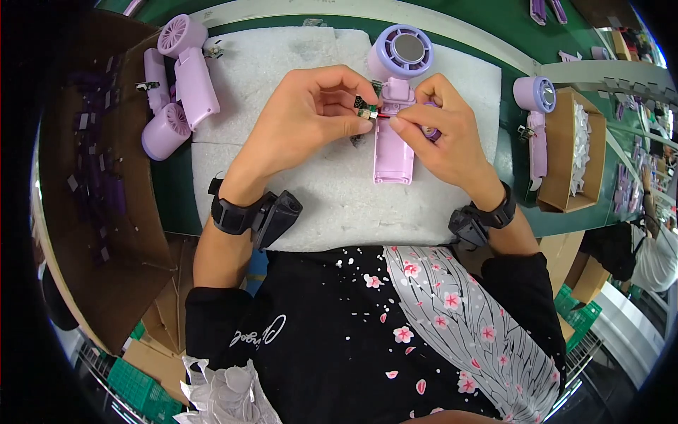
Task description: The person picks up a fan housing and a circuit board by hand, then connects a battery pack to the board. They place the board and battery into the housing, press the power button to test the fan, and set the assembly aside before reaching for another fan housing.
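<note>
Small green circuit board (366, 108) pinched right at the neck of the open lilac fan (395, 113), which lies flat on the white foam pad (282, 63) in the middle of the table (515, 42). The left hand (311, 113) has thumb and forefinger closed on the board; the right hand (438, 131) is nipped onto the thin red wire (385, 116) beside it, other fingers curled against the fan's handle shell. To seat this well, I'd judge: keep the board level, feed the wire without a kink, steady the shell with the free fingers. Count now: one fan in work, three assembled fans (176, 78) heaped at the pad's left, one more fan (534, 113) to the right beside a cardboard box (565, 155). Another big carton (99, 212) sits far left, one black wrist band on each arm.
</note>
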`<action>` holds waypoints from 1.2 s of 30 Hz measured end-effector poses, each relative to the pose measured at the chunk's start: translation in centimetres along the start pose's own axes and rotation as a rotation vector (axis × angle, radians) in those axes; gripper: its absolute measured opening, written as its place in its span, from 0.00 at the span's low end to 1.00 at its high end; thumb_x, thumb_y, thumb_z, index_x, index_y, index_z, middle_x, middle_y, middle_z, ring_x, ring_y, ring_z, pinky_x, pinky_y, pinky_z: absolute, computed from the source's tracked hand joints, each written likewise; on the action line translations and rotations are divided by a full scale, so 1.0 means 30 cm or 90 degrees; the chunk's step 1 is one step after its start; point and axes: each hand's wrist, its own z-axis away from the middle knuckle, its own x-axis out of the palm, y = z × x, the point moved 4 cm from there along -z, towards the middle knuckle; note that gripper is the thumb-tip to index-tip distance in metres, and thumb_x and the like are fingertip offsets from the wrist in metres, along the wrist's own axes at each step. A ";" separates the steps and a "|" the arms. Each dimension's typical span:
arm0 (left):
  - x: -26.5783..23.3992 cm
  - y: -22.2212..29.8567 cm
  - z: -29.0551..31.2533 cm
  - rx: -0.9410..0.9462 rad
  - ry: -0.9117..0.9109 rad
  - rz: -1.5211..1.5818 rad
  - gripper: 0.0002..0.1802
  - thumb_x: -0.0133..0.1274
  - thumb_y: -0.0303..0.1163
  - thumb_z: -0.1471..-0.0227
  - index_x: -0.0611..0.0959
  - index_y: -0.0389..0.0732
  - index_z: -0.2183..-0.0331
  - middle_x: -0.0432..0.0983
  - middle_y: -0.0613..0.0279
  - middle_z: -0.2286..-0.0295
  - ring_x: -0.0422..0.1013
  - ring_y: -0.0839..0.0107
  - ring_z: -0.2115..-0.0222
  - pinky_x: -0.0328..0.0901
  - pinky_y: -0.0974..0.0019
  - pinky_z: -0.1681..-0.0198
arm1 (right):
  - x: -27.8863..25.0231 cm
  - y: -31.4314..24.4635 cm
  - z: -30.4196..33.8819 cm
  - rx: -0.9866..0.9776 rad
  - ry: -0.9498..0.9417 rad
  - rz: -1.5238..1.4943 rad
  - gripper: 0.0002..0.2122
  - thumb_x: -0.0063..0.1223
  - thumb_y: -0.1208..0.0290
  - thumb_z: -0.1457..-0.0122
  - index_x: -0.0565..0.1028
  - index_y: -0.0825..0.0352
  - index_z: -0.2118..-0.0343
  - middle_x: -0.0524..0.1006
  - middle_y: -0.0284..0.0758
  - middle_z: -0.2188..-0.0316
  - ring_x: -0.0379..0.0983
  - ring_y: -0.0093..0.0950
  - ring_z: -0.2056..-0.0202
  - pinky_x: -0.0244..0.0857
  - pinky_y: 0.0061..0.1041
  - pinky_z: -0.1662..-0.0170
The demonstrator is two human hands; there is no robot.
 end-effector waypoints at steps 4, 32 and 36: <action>-0.004 0.000 -0.001 0.013 0.005 -0.003 0.14 0.59 0.15 0.56 0.82 0.34 0.63 0.75 0.68 0.72 0.71 0.82 0.72 0.68 0.77 0.65 | 0.003 0.005 -0.002 -0.006 0.002 -0.002 0.05 0.64 0.74 0.50 0.79 0.67 0.72 0.64 0.33 0.71 0.63 0.24 0.73 0.58 0.21 0.73; -0.014 -0.003 -0.005 0.000 0.001 -0.032 0.18 0.58 0.14 0.54 0.79 0.32 0.58 0.77 0.62 0.65 0.72 0.78 0.65 0.69 0.74 0.59 | 0.013 -0.001 0.003 -0.021 -0.008 0.024 0.05 0.65 0.75 0.52 0.80 0.67 0.73 0.66 0.33 0.71 0.65 0.25 0.74 0.60 0.21 0.73; -0.010 -0.003 -0.005 -0.005 0.001 -0.044 0.18 0.58 0.14 0.54 0.80 0.32 0.57 0.77 0.62 0.65 0.72 0.78 0.65 0.69 0.74 0.58 | 0.012 -0.003 0.003 -0.028 0.000 0.024 0.04 0.64 0.75 0.52 0.80 0.67 0.73 0.66 0.33 0.72 0.65 0.24 0.74 0.60 0.22 0.73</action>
